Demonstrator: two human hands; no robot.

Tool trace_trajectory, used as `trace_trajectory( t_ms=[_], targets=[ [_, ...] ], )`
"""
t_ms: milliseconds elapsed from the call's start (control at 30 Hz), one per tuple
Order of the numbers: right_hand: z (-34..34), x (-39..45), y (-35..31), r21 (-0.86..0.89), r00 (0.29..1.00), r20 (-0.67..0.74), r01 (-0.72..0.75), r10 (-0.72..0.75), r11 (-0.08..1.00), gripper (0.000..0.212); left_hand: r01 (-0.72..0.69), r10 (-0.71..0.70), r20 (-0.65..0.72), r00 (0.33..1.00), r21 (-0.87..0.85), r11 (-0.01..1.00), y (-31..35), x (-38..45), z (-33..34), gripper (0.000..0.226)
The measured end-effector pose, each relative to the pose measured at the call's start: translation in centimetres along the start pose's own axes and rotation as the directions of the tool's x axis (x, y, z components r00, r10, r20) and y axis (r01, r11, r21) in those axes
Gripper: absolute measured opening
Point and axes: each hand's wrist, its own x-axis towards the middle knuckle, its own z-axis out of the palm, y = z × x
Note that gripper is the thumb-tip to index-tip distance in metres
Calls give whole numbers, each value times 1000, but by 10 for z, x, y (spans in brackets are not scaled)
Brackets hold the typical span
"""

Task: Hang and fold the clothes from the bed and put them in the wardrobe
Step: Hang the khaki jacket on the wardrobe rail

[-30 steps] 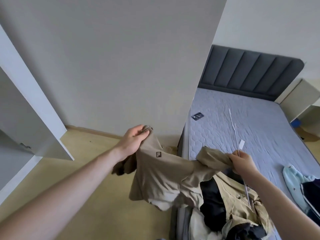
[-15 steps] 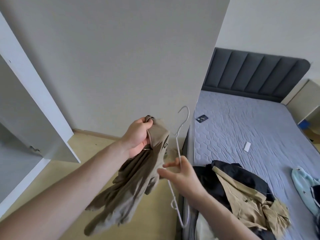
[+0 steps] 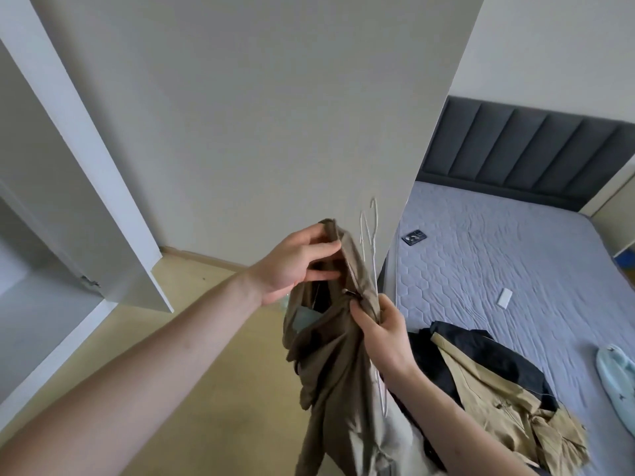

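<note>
Head view gives me both hands raised in front of a pale wardrobe side panel (image 3: pixel 275 115), with the khaki garment (image 3: pixel 330 365) hanging between them. My left hand (image 3: pixel 295 266) has its fingers curled round the top edge of the cloth, gripping it at the highest point, so nearly all the garment drops below and to the right of that grip. My right hand (image 3: pixel 385 331) sits lower and just to the right, its thumb and fingers pinching a fold of the same cloth together with the wire of the white hanger (image 3: pixel 369 242). That hanger stands nearly upright: its hook rises above both hands against the panel, and its lower part runs down behind the right wrist, beside the hanging fabric. I cannot tell whether the hanger is already inside the garment. Behind the right forearm, a heap of tan and black clothes (image 3: pixel 488 383) lies on the near corner of the bed (image 3: pixel 498 255). Farther up the mattress lie a small dark object (image 3: pixel 414 237) and a small white one (image 3: pixel 505 298), well apart. A light blue item (image 3: pixel 615 383) lies at the right edge.
</note>
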Motion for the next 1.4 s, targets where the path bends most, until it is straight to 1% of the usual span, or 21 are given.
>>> trace_trajectory(
  t_ms=[67, 133, 200, 267, 333, 400, 467, 500, 600, 633, 700, 733, 767, 833, 867, 933, 1000, 1100, 1167, 1267, 1400],
  targets=[
    [-12, 2, -3, 41, 999, 41, 7, -9, 999, 45, 1, 0, -16, 1000, 75, 997, -15, 0, -8, 30],
    [-21, 5, -6, 62, 996, 85, 15, -20, 998, 50, 8, -2, -43, 999, 128, 992, -36, 1, -13, 32],
    [-29, 8, -7, 79, 994, 101, 28, -36, 997, 45, 38, -17, -90, 996, 237, 971, -60, 3, -18, 35],
    [-35, 13, -7, 89, 994, 93, 50, -59, 995, 37, 105, -47, -151, 987, 406, 908, -83, 3, -23, 38],
    [-40, 17, -6, 84, 994, 84, 69, -76, 994, 27, 190, -119, -170, 978, 506, 842, -108, -1, -22, 42],
    [-43, 19, -6, 84, 994, 78, 75, -81, 994, 17, 279, -210, -189, 959, 509, 814, -133, -11, -19, 44],
    [-46, 19, -5, 87, 994, 77, 73, -79, 994, 16, 357, -300, -195, 934, 433, 828, -158, -24, -14, 43],
    [-47, 19, -5, 84, 994, 75, 72, -78, 994, 18, 370, -325, -176, 929, 413, 832, -169, -31, -11, 43],
    [-47, 17, -2, 89, 994, 86, 66, -74, 994, 33, 357, -348, -111, 931, 479, 802, -196, -48, -1, 40],
    [-45, 16, -2, 104, 993, 97, 62, -73, 993, 40, 353, -338, -127, 933, 511, 784, -205, -51, 2, 32],
    [-41, 13, -1, 121, 991, 121, 47, -62, 992, 50, 385, -306, -233, 923, 534, 753, -220, -53, 7, 13],
    [-38, 11, -1, 118, 989, 137, 39, -55, 992, 51, 426, -317, -294, 901, 479, 767, -225, -52, 6, 16],
    [-36, 9, 0, 103, 987, 152, 34, -50, 994, 50, 473, -355, -346, 868, 360, 804, -229, -49, 6, 19],
    [-34, 4, 0, 67, 983, 178, 39, -50, 997, 40, 520, -466, -390, 794, 38, 853, -227, -42, 1, 24],
    [-35, 1, 1, 49, 981, 188, 42, -51, 998, 36, 504, -499, -400, 769, -102, 858, -222, -38, -3, 25],
    [-39, -7, 5, 13, 975, 220, 43, -44, 999, 30, 415, -488, -435, 757, -256, 873, -206, -31, -14, 26],
    [-45, -15, 16, 2, 972, 233, 29, -29, 1000, 35, 295, -444, -465, 766, -359, 886, -186, -24, -26, 27],
    [-50, -30, 35, -46, 964, 265, 0, 13, 999, 33, 105, -420, -498, 759, -542, 834, -144, -17, -41, 32],
    [-50, -37, 48, -143, 951, 306, 4, 41, 990, 28, 35, -391, -502, 771, -580, 814, -114, -15, -44, 33],
    [-47, -42, 62, -237, 942, 321, -14, 91, 971, 29, -42, -289, -446, 847, -599, 800, -72, -21, -35, 32],
    [-43, -37, 59, -266, 965, 235, -52, 117, 962, 29, -54, -119, -315, 942, -490, 870, -33, -33, -13, 34]
  ],
)
